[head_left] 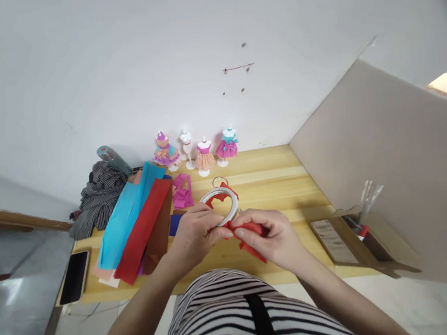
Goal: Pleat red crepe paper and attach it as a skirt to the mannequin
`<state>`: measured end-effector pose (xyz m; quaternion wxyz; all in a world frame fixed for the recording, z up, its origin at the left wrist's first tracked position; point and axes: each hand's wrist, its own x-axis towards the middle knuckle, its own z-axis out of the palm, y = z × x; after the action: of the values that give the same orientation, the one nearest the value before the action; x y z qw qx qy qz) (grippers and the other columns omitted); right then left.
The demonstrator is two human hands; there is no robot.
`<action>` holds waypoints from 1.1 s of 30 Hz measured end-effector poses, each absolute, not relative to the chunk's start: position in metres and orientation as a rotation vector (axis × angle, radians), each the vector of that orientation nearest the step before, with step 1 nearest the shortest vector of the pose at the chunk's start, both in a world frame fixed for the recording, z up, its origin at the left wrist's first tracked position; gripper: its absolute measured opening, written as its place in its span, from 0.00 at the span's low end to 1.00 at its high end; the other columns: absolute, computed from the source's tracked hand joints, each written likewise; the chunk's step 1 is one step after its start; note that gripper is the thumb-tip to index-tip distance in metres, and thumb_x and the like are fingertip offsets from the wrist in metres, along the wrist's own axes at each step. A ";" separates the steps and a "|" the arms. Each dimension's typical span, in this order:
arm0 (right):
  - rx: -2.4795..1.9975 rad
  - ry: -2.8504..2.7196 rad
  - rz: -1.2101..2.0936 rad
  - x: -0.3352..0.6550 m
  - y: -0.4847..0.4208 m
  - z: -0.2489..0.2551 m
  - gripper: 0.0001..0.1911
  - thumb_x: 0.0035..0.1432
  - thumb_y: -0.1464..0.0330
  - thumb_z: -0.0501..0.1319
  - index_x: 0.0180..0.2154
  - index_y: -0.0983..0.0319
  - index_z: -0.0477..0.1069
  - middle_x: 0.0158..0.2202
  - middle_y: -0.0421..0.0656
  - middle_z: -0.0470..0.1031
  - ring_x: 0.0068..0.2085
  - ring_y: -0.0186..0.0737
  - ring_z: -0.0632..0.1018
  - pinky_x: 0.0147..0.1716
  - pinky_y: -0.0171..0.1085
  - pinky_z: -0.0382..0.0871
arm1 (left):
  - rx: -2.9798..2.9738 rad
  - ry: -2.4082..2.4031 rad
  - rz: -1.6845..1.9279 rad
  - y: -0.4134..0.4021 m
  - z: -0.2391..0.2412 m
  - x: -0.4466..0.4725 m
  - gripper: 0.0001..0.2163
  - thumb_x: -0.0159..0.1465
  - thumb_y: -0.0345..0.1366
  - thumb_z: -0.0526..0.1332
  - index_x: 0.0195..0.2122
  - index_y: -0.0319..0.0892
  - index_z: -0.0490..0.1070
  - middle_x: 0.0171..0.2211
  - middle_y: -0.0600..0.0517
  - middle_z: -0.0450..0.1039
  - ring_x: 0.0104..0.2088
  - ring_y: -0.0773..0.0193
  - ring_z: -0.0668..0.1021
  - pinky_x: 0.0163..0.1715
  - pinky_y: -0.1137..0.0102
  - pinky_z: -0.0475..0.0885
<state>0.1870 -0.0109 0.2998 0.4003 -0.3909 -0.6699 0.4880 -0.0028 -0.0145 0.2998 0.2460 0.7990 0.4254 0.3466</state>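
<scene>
Left hand (199, 229) grips white ring (234, 203), right hand (269, 234) pinches red material (254, 228); box (352, 238) well apart at table edge (308, 180).

This looks like a craft corner, possibly in a home: a wooden table (267, 183) against a white wall (149, 50) bears miniature mannequins (204, 159), coloured sheets (143, 228), a phone (75, 277) and a bottle (114, 159), with a carton (336, 240) and pale floor tiles (99, 323).

Fingers (255, 215) on a white ring (234, 202) and red material (255, 228)
</scene>
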 end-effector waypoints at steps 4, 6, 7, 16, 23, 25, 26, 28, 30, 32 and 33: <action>-0.892 -1.745 1.255 0.188 -0.010 0.303 0.06 0.55 0.69 0.61 0.27 0.62 0.75 0.21 0.39 0.73 0.20 0.31 0.69 0.20 0.30 0.64 | 2.180 1.099 0.919 -0.013 0.304 -0.003 0.18 0.67 0.43 0.59 0.22 0.38 0.72 0.21 0.52 0.70 0.29 0.64 0.70 0.33 0.72 0.66; -0.904 -1.723 1.292 0.191 -0.009 0.304 0.06 0.54 0.69 0.62 0.28 0.62 0.75 0.19 0.39 0.71 0.20 0.31 0.68 0.20 0.31 0.63 | 2.111 1.087 0.883 -0.012 0.306 -0.004 0.21 0.66 0.46 0.60 0.20 0.38 0.69 0.19 0.53 0.67 0.29 0.65 0.69 0.32 0.72 0.64; -0.922 -1.693 1.317 0.192 -0.008 0.305 0.05 0.54 0.68 0.63 0.28 0.62 0.76 0.19 0.38 0.70 0.20 0.31 0.68 0.20 0.31 0.62 | 2.055 1.073 0.859 -0.011 0.308 -0.004 0.21 0.66 0.47 0.60 0.20 0.38 0.69 0.19 0.53 0.66 0.28 0.65 0.68 0.31 0.72 0.64; -0.960 -1.405 1.604 0.198 -0.001 0.308 0.14 0.49 0.58 0.69 0.26 0.63 0.75 0.21 0.40 0.72 0.22 0.32 0.67 0.22 0.32 0.63 | 1.555 0.918 0.685 -0.011 0.327 -0.011 0.19 0.68 0.46 0.51 0.27 0.36 0.68 0.25 0.53 0.60 0.27 0.68 0.64 0.27 0.73 0.59; -1.097 -1.474 1.428 0.193 -0.009 0.309 0.07 0.47 0.65 0.68 0.26 0.62 0.74 0.21 0.39 0.73 0.21 0.32 0.69 0.21 0.31 0.64 | 1.722 1.058 0.619 -0.014 0.327 -0.005 0.08 0.60 0.28 0.53 0.24 0.38 0.64 0.23 0.57 0.57 0.25 0.70 0.61 0.25 0.73 0.55; -1.148 -1.484 1.329 0.189 -0.012 0.308 0.06 0.48 0.66 0.65 0.26 0.63 0.75 0.20 0.40 0.74 0.21 0.32 0.70 0.21 0.31 0.65 | 1.843 1.108 0.649 -0.014 0.325 -0.001 0.10 0.59 0.25 0.52 0.21 0.39 0.59 0.22 0.57 0.56 0.25 0.70 0.60 0.26 0.72 0.55; -1.153 -1.489 1.282 0.187 -0.013 0.307 0.06 0.49 0.67 0.64 0.25 0.63 0.75 0.21 0.40 0.74 0.21 0.32 0.70 0.21 0.31 0.65 | 1.898 1.124 0.662 -0.014 0.325 0.001 0.10 0.59 0.24 0.52 0.21 0.40 0.57 0.21 0.57 0.56 0.25 0.70 0.61 0.27 0.72 0.55; -1.137 -1.513 1.200 0.184 -0.016 0.305 0.06 0.50 0.68 0.63 0.25 0.63 0.75 0.21 0.40 0.75 0.21 0.32 0.71 0.21 0.30 0.65 | 1.978 1.143 0.677 -0.015 0.326 0.003 0.11 0.60 0.24 0.52 0.21 0.41 0.55 0.21 0.57 0.56 0.26 0.69 0.62 0.29 0.71 0.56; -1.116 -1.551 1.136 0.183 -0.018 0.304 0.06 0.51 0.69 0.62 0.26 0.63 0.75 0.21 0.40 0.76 0.21 0.32 0.71 0.21 0.30 0.65 | 2.016 1.147 0.682 -0.016 0.327 0.004 0.11 0.61 0.24 0.52 0.22 0.41 0.55 0.22 0.56 0.58 0.27 0.68 0.63 0.30 0.71 0.57; -1.096 -1.592 1.091 0.182 -0.020 0.303 0.06 0.53 0.70 0.62 0.26 0.63 0.76 0.22 0.40 0.76 0.21 0.31 0.71 0.21 0.29 0.66 | 2.047 1.146 0.684 -0.016 0.327 0.005 0.11 0.61 0.24 0.51 0.22 0.41 0.57 0.23 0.56 0.59 0.28 0.68 0.64 0.30 0.72 0.58; -1.086 -1.612 1.075 0.182 -0.021 0.303 0.06 0.53 0.70 0.61 0.27 0.63 0.76 0.22 0.40 0.76 0.21 0.31 0.71 0.21 0.29 0.66 | 2.069 1.146 0.686 -0.017 0.328 0.006 0.11 0.62 0.24 0.51 0.23 0.41 0.58 0.23 0.55 0.60 0.28 0.67 0.64 0.30 0.72 0.58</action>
<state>0.1823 -0.0207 0.3033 0.4440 -0.4379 -0.6504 0.4336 0.0060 -0.0168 0.3277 0.3329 0.7922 0.4388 0.2628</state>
